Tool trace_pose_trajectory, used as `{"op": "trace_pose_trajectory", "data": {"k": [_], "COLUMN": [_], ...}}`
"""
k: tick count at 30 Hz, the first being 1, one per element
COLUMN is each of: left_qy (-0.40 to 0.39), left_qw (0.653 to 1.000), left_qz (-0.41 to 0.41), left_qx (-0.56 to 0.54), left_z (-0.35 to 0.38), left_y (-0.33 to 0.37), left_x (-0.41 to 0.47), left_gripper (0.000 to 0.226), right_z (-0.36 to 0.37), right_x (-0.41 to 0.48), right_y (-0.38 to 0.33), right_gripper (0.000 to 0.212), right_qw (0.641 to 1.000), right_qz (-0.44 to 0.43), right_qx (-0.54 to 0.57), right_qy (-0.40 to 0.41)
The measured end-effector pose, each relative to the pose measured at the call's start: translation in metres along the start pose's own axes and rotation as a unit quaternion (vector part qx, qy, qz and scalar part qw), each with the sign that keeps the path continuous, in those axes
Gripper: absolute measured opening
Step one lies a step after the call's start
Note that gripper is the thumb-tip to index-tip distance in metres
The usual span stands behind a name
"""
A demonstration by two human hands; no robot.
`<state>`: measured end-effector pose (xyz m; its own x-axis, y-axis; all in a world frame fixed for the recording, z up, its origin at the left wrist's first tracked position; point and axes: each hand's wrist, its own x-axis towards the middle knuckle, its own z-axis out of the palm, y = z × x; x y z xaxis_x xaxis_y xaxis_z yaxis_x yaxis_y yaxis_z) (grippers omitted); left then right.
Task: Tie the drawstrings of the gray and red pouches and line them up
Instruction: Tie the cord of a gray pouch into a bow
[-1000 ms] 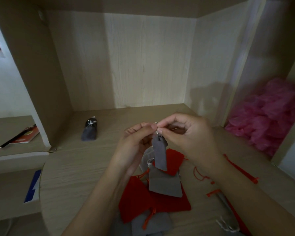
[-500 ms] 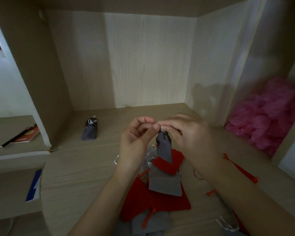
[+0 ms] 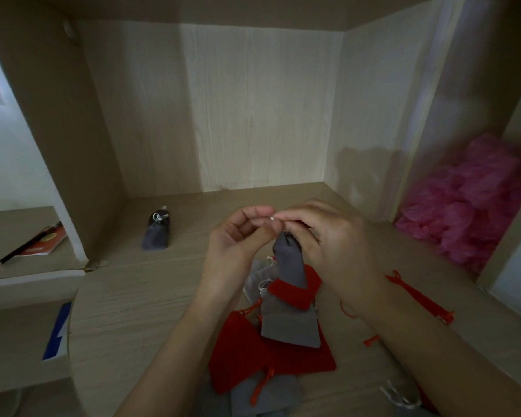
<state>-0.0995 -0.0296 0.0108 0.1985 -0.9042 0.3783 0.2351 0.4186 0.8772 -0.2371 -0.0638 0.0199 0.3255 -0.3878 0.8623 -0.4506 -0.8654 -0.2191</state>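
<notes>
Tying the gray pouch (image 3: 288, 260), we pinched its drawstring (image 3: 272, 218) in the fingers (image 3: 259, 210) of left hand (image 3: 238, 236) and right hand (image 3: 328, 236); pouch hung below them. Next, we judged: cinch knot, stand it beside the tied pouch (image 3: 157, 233) left of fingers.

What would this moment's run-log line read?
phase: tying | left hand: pinches drawstring | right hand: pinches drawstring | held gray pouch: hanging below hands | tied gray pouch: on shelf, far side

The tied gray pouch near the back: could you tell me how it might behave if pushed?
The gray pouch looks like soft cloth, so it would probably crumple, not resist. It seems to stand narrow with a cinched top, so it may tip before sliding.
</notes>
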Motion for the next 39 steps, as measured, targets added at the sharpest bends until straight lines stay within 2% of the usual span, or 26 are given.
{"op": "trace_pose_trajectory", "data": {"k": [3, 5, 8, 16, 20, 25, 32, 39], "left_qy": [-0.013, -0.01, 0.004, 0.0, -0.029, -0.03, 0.001, -0.004], "left_qw": [1.0, 0.999, 0.999, 0.998, 0.997, 0.999, 0.999, 0.997], "left_qz": [-0.027, -0.035, -0.038, -0.067, -0.078, -0.019, 0.037, 0.071], "left_qx": [0.008, 0.016, 0.014, 0.009, -0.008, -0.017, -0.026, -0.029], "left_z": [-0.002, -0.003, -0.004, -0.006, -0.009, -0.008, -0.001, 0.003], "left_y": [-0.001, -0.002, -0.003, -0.004, -0.003, -0.002, -0.006, -0.006], "left_x": [0.0, 0.001, 0.003, 0.004, 0.004, 0.002, -0.001, -0.001], "left_gripper": [0.03, 0.029, 0.026, 0.025, 0.019, 0.017, 0.014, 0.012], "right_z": [-0.002, -0.005, -0.007, -0.008, -0.012, -0.019, -0.018, -0.021], "right_x": [0.002, 0.003, 0.005, 0.005, 0.007, 0.013, 0.013, 0.015], "right_y": [-0.001, -0.007, -0.012, -0.018, -0.017, -0.016, -0.023, -0.023], "right_gripper": [0.014, 0.012, 0.024, 0.023, 0.022, 0.025, 0.022, 0.02], "right_qw": [0.999, 0.993, 0.98, 0.98, 0.957, 0.895, 0.906, 0.873], "right_qz": [0.019, 0.086, 0.148, 0.155, 0.2, 0.277, 0.274, 0.315], "right_qx": [0.033, 0.077, 0.131, 0.126, 0.21, 0.348, 0.323, 0.373], "right_qy": [-0.013, -0.02, -0.037, -0.013, -0.031, -0.044, -0.008, -0.015]}}
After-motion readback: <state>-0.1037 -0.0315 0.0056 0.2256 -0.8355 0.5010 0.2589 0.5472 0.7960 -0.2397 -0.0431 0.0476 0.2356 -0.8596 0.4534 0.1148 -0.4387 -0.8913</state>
